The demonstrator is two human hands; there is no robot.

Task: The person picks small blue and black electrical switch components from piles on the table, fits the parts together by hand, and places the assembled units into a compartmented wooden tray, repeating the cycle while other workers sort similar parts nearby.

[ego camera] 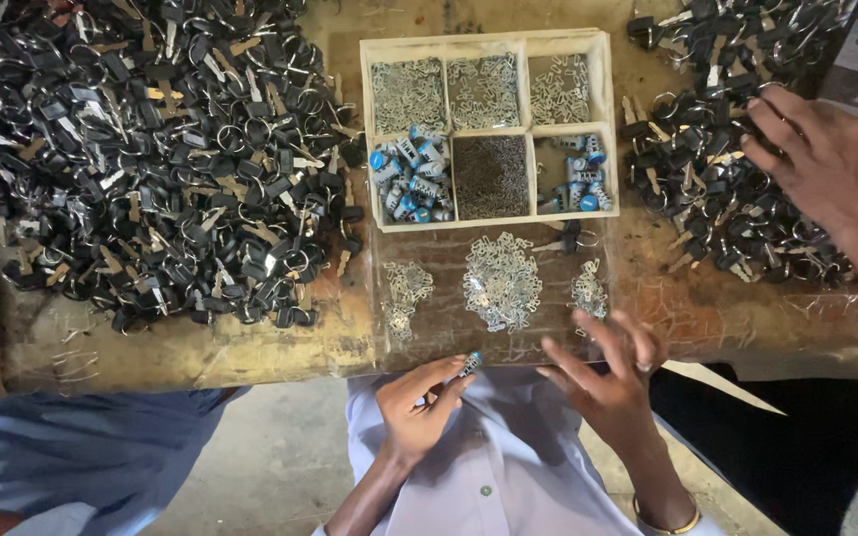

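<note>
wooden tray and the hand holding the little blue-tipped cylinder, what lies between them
In the head view, three loose heaps of small silver metal pieces lie on the worn tabletop between the wooden tray and the left hand.

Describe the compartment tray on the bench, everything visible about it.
The compartment tray is a pale, wood-looking rectangle split into six cells, lying flat on the worn bench between two heaps of black keys. The three far cells hold small silvery metal bits. In the near row, the two outer cells hold blue-capped silver cylinders and the middle one holds fine dark metal pieces. No hand touches it.
</note>
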